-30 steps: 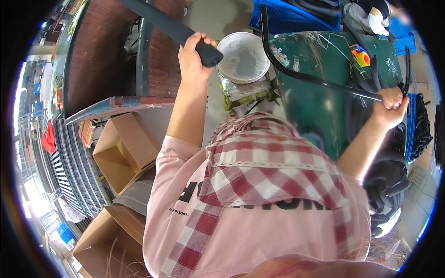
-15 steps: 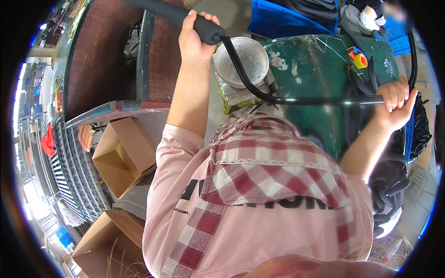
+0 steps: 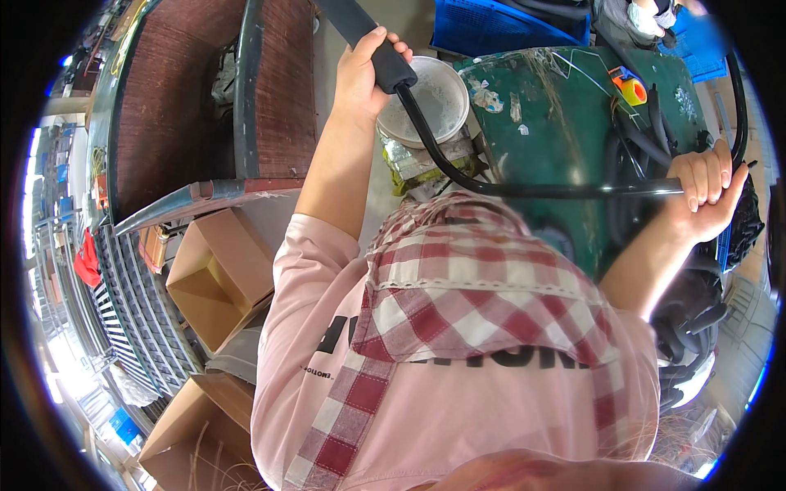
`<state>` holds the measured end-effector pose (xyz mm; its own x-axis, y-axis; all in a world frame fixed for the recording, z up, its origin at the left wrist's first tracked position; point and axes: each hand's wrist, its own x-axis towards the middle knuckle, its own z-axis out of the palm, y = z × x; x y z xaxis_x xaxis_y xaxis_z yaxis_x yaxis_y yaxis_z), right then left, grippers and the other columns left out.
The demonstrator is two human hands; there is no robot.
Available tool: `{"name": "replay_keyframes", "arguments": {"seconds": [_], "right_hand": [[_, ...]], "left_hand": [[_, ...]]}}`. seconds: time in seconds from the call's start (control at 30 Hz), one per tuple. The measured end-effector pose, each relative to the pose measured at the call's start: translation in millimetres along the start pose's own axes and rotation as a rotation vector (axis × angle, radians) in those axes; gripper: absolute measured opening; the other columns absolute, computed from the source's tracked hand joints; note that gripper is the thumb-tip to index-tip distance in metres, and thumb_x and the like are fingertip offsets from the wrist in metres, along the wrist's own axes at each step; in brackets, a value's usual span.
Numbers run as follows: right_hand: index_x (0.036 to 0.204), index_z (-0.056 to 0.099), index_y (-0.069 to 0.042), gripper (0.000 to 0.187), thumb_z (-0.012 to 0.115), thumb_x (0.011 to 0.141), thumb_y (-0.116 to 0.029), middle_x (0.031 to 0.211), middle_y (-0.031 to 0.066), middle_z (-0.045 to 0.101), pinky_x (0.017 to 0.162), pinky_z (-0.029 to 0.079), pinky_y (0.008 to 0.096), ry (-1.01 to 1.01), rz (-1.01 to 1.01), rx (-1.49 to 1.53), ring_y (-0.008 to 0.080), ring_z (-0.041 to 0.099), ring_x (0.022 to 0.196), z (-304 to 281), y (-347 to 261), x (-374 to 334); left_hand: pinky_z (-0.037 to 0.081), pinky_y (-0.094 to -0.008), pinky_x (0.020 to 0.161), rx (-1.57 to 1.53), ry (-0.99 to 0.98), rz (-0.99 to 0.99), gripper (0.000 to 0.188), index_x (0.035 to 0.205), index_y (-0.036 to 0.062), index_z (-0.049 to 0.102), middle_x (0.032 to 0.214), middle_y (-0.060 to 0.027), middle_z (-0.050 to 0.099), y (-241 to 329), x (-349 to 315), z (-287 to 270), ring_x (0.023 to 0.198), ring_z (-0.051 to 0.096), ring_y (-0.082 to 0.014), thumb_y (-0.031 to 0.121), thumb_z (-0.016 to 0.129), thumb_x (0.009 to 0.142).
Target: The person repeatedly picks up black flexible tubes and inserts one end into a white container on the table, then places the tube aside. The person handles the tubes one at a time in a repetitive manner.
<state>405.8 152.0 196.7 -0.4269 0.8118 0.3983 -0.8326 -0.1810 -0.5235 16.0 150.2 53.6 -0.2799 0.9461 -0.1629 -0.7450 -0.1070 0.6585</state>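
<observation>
A bent black metal tube (image 3: 573, 191) spans the space in front of my chest, its long straight part running almost level. On its left arm sits a thick black foam sleeve (image 3: 354, 23), whose far end runs out of the picture. My left hand (image 3: 364, 78) is wrapped round the sleeve close to its lower end, where the bare tube comes out. With closed fingers, my right hand (image 3: 702, 190) grips the tube at its right bend. From there the tube's other arm rises along the right rim of the view.
Below the tube lies a green work surface (image 3: 565, 106) with an orange tape dispenser (image 3: 629, 86) and black foam tubes. A white round tub (image 3: 426, 102) stands beside it. Blue crates (image 3: 508, 29) are beyond. Left are a brown-walled bin (image 3: 176, 90) and open cardboard boxes (image 3: 221, 274).
My left hand and the foam sleeve have come slightly nearer and to the right, and the sleeve now slants more steeply. My right hand has shifted a little right with the tube.
</observation>
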Motion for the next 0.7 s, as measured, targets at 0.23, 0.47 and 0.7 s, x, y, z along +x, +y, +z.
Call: {"name": "replay_keyframes", "arguments": {"seconds": [0.23,0.47,0.7], "right_hand": [[0.071,0.039,-0.01,0.031,0.046,0.096,-0.027,0.049,-0.0029,0.036,0.039,0.032,0.0215,0.051,-0.065,0.008,0.0084,0.032,0.039,-9.0,-9.3,-5.1],[0.072,0.039,-0.009,0.029,0.046,0.096,-0.025,0.048,-0.0025,0.036,0.039,0.033,0.0214,0.024,-0.018,0.024,0.008,0.032,0.038,1.0,-11.3,-14.8],[0.072,0.039,-0.009,0.031,0.045,0.096,-0.027,0.048,-0.0027,0.035,0.038,0.033,0.0223,0.068,-0.088,-0.033,0.0086,0.031,0.038,2.2,-13.7,-23.0]], "left_hand": [[0.052,-0.035,0.073,-0.072,-0.032,-0.042,0.025,0.102,0.007,0.049,0.088,-0.0106,0.056,-5.2,2.2,-17.8,0.078,0.057,-0.021,0.011,0.065,0.084],[0.054,-0.0387,0.072,-0.181,-0.017,0.048,0.017,0.094,0.0007,0.05,0.084,-0.0119,0.056,5.9,3.6,0.3,0.074,0.058,-0.0223,0.011,0.061,0.086],[0.052,-0.0372,0.076,-0.201,-0.09,0.0,0.019,0.096,0.0031,0.049,0.086,-0.0107,0.056,8.1,1.6,6.9,0.078,0.057,-0.0208,0.011,0.063,0.085]]}}
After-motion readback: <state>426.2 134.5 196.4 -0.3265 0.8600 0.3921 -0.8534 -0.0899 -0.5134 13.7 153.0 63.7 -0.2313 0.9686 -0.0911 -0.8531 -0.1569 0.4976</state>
